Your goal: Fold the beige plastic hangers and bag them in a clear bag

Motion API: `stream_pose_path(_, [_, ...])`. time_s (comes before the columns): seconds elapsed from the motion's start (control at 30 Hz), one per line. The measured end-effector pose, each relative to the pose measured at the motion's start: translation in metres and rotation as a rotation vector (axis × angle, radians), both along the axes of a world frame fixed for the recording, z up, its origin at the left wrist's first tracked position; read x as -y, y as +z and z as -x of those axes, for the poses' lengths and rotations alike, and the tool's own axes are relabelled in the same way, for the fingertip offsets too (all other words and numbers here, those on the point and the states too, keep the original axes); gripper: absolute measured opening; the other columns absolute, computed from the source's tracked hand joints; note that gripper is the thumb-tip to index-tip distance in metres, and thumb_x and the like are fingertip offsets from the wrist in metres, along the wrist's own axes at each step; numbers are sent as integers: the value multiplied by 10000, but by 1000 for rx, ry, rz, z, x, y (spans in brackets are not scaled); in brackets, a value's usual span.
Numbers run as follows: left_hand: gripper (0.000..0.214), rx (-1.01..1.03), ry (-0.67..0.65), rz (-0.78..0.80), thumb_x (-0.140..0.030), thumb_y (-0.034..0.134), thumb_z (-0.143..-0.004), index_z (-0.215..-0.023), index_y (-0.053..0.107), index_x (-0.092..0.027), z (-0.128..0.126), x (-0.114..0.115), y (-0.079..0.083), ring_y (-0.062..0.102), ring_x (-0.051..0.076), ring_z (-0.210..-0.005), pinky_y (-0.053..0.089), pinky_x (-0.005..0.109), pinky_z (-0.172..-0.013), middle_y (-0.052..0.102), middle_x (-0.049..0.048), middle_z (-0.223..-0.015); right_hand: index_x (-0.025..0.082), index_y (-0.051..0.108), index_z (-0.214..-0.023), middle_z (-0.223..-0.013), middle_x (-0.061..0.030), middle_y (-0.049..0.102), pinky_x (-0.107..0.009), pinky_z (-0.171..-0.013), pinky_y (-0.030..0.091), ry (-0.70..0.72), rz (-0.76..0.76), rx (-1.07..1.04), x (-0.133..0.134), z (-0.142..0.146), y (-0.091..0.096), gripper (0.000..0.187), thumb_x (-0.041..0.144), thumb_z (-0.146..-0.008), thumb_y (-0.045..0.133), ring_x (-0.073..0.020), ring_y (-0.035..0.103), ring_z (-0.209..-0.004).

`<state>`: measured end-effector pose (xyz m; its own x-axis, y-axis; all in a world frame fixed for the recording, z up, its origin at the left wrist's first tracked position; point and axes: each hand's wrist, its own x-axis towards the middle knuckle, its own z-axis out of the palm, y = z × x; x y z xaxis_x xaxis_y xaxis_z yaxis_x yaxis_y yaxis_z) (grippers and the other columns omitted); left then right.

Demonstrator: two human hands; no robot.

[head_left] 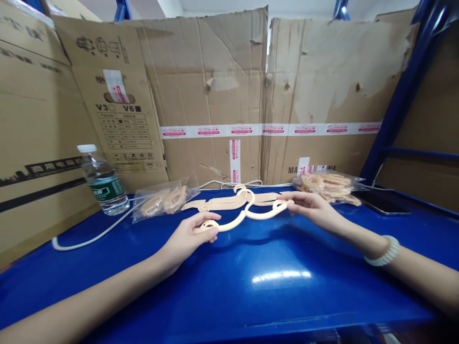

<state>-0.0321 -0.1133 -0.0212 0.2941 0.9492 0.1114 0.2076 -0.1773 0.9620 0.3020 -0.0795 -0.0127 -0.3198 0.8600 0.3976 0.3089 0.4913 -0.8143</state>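
A cream plastic hanger [247,214] is held just above the blue table [251,282] between both hands. My left hand [190,236] pinches its left end, fingers closed on it. My right hand [310,206] grips its right end with thumb and fingers. Right behind it lies a small stack of the same cream hangers [222,202], flat on the table, their hooks in the middle.
A water bottle [103,180] stands at the back left. Two clear bags of cream parts lie at the back, one at the left [163,199] and one at the right [332,184]. A white cable [89,239] runs along the left. A dark phone [382,203] lies far right. Cardboard boxes [215,95] wall the back.
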Motion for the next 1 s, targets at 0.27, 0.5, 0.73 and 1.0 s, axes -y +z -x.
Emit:
stream_pose_path(0.27, [619,188,25,124,-309,795,-687,-1204,484,-167,-18,13,0,641,145,-743,566,265,-666,632,13,-867,200,532,-1005,-772,18,611,-290,-627,514,198,254,-327,15,34,-12,362,345,-761,758,-112,581,-635])
stream_pose_path(0.5, [635,213,33,33,-303,771,-696,-1211,420,-180,-29,18,-3,620,133,-682,573,234,-563,585,-40,-752,150,556,-848,-812,-12,632,-243,-685,502,465,297,-199,36,57,-14,205,283,-823,710,-91,601,-698])
stream_pose_path(0.73, [246,144,4,-161,-285,721,-765,-763,505,-168,-26,22,-2,600,118,-698,546,206,-572,575,-18,-755,162,592,-1211,-1067,-89,648,-286,-800,517,563,319,-29,48,56,-7,332,291,-906,603,-150,620,-923])
stream_pose_path(1.0, [126,86,-136,-266,-230,669,-820,-941,682,-198,-23,26,-5,615,200,-1061,545,293,-894,611,45,-1135,249,586,-1274,-1314,-89,505,-271,-806,551,517,267,-29,51,56,-2,394,275,-883,626,-170,598,-1035])
